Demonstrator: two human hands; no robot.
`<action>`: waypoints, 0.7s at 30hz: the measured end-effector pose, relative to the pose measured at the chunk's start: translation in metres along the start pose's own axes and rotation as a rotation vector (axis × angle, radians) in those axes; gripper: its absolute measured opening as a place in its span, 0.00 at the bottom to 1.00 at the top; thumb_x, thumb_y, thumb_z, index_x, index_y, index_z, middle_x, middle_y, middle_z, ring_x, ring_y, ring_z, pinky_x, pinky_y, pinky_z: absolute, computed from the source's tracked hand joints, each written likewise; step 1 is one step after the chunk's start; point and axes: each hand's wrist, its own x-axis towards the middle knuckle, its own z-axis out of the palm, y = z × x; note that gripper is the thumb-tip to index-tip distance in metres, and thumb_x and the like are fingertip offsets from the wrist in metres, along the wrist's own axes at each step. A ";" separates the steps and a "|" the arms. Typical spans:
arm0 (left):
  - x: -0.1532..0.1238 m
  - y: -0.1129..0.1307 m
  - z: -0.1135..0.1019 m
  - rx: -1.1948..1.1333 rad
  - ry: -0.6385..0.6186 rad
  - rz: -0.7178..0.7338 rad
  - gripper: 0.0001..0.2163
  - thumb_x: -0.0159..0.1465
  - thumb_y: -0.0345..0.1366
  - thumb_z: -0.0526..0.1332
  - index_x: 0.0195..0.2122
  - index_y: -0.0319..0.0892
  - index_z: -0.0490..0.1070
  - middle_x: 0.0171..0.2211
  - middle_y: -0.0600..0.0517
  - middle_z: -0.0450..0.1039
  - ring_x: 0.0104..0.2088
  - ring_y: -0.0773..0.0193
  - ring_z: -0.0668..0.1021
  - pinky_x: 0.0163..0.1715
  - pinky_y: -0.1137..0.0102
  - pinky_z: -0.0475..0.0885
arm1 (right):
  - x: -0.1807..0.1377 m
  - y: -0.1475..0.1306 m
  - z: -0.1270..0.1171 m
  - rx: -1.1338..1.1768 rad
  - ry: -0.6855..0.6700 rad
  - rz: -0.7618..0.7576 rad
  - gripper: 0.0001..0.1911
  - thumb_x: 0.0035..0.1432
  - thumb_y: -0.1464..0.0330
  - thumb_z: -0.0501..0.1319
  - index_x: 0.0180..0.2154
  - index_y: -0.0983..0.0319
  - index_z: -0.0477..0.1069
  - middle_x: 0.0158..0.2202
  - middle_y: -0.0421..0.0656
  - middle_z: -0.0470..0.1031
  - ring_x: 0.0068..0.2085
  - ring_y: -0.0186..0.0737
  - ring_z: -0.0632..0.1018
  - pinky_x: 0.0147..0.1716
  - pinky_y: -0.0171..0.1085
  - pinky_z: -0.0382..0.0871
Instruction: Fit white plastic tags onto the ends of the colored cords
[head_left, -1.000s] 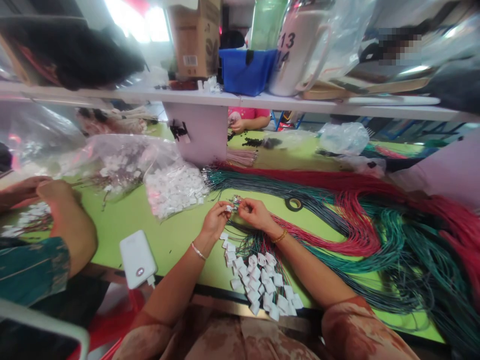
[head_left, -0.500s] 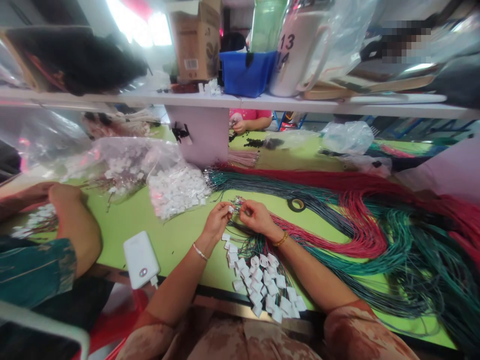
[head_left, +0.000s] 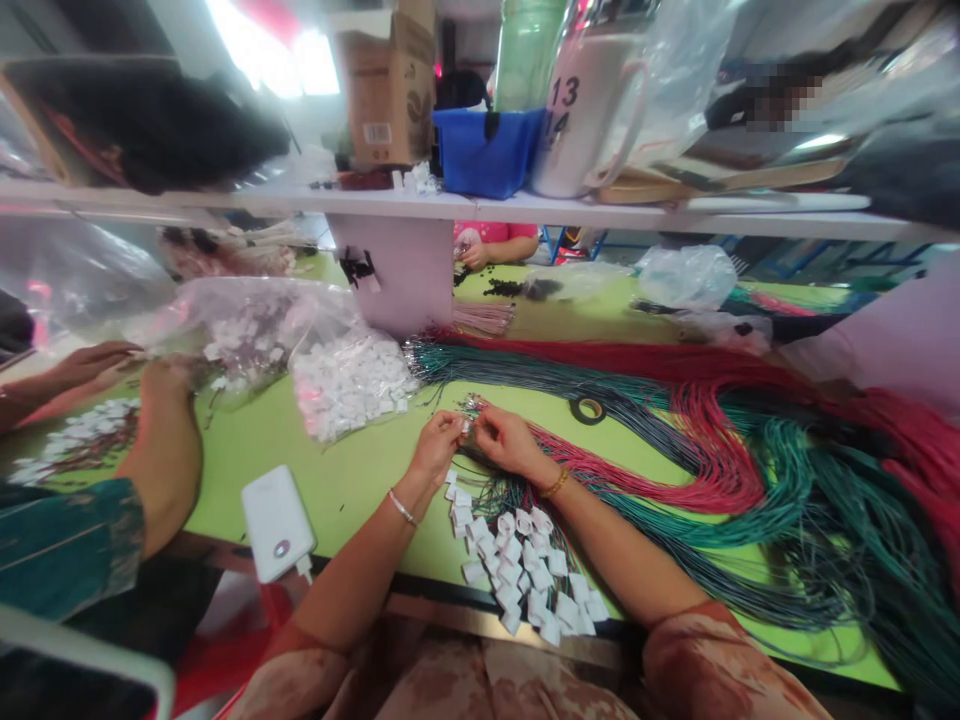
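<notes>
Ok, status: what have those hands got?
Left fingers pinching a small white piece. Right fingers close beside it, grip unclear. White pieces heaped nearby; tape roll apart, not in the way.

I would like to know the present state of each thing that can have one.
Left hand: pinching a white piece
Right hand: curled, grip unclear
Power bank: flat, cable plugged in
Tape: lying flat
Bag: holding white bits
Mug: upright
Blue bin: upright
Red wires: curved
</notes>
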 end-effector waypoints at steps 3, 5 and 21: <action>-0.002 -0.001 0.001 0.048 0.009 -0.010 0.13 0.46 0.38 0.71 0.25 0.39 0.68 0.20 0.56 0.67 0.21 0.73 0.67 0.24 0.74 0.60 | 0.002 0.001 -0.003 -0.004 -0.039 -0.006 0.09 0.54 0.69 0.56 0.22 0.63 0.64 0.21 0.39 0.66 0.24 0.32 0.64 0.26 0.32 0.53; -0.002 0.001 0.002 0.044 0.003 -0.029 0.13 0.46 0.38 0.71 0.25 0.38 0.68 0.21 0.55 0.68 0.22 0.73 0.68 0.25 0.74 0.61 | 0.008 0.006 -0.013 0.037 -0.081 0.023 0.09 0.56 0.68 0.55 0.25 0.63 0.67 0.23 0.39 0.69 0.26 0.32 0.66 0.27 0.31 0.56; -0.004 0.011 0.000 0.028 -0.010 -0.071 0.13 0.46 0.37 0.72 0.26 0.38 0.69 0.26 0.53 0.71 0.25 0.71 0.70 0.27 0.74 0.63 | 0.026 0.043 -0.052 -0.664 -0.214 0.316 0.10 0.60 0.71 0.52 0.35 0.65 0.71 0.38 0.52 0.75 0.34 0.40 0.72 0.30 0.35 0.54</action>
